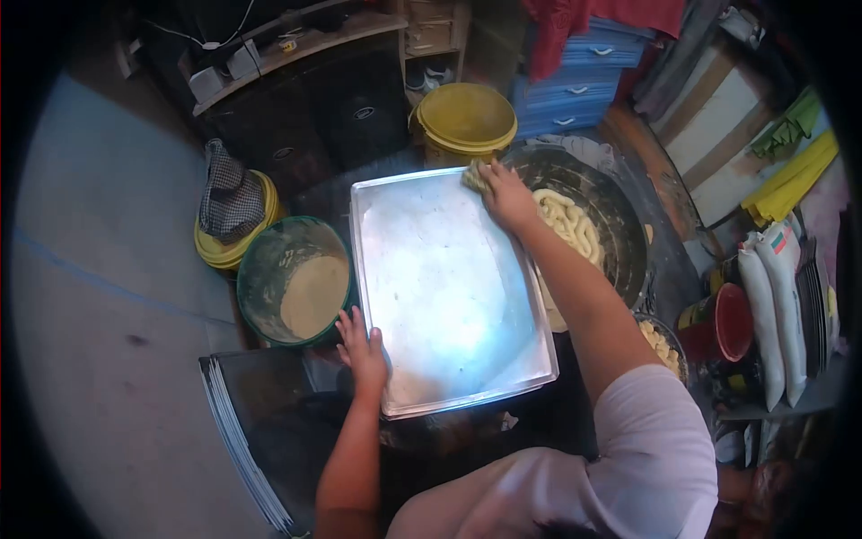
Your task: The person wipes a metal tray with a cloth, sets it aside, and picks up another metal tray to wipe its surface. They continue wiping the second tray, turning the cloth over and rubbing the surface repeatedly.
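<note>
A large shiny metal baking tray (449,278) lies in front of me, with bright light glaring off its lower middle. At its far right corner, my right hand (510,196) is closed on a crumpled, greenish-yellow cloth (475,178) pressed against the rim. My left hand (363,356) rests against the tray's near left side, its fingers spread apart and pointing toward a green bucket of pale powder (314,296). Right of the tray, ropes of pale dough (575,229) lie coiled in a wide dark basin (628,225), partly hidden by my right forearm.
Behind the tray stands a yellow bucket (465,117). Another yellow bucket (215,251) with a checked cloth (230,193) on it is at the left. A bowl of yellowish pieces (663,346) and a red container (729,323) sit at the right. Stacked trays (242,449) lean at lower left.
</note>
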Action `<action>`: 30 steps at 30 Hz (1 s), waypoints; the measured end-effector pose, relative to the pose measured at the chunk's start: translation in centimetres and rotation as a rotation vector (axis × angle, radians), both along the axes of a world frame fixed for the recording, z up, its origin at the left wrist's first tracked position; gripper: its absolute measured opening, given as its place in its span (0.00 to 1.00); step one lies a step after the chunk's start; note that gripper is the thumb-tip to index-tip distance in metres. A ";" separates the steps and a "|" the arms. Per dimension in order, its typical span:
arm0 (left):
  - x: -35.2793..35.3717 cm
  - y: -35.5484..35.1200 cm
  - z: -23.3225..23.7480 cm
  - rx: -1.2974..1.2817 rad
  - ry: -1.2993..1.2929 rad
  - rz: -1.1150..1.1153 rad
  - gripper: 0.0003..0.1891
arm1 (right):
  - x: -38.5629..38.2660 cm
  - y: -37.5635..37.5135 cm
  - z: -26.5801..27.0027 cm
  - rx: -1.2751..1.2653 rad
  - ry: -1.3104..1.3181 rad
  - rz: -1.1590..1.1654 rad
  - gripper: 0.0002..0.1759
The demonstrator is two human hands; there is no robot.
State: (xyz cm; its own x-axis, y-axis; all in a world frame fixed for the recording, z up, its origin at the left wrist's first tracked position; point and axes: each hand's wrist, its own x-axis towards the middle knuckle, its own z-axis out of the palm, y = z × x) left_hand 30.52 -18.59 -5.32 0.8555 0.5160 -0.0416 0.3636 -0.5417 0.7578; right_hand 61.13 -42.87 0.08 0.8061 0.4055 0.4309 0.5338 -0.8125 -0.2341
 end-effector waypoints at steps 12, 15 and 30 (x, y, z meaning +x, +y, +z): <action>0.4 0.6 -0.3 0.039 0.002 -0.011 0.32 | -34.8 -5.8 1.0 0.155 0.708 0.816 0.30; 0.7 0.7 -0.8 0.031 -0.013 -0.025 0.31 | -33.2 -4.9 4.7 0.314 0.953 0.758 0.26; 0.1 0.2 1.6 0.219 0.083 -0.131 0.31 | -15.9 -2.1 -0.6 -0.331 0.149 0.086 0.29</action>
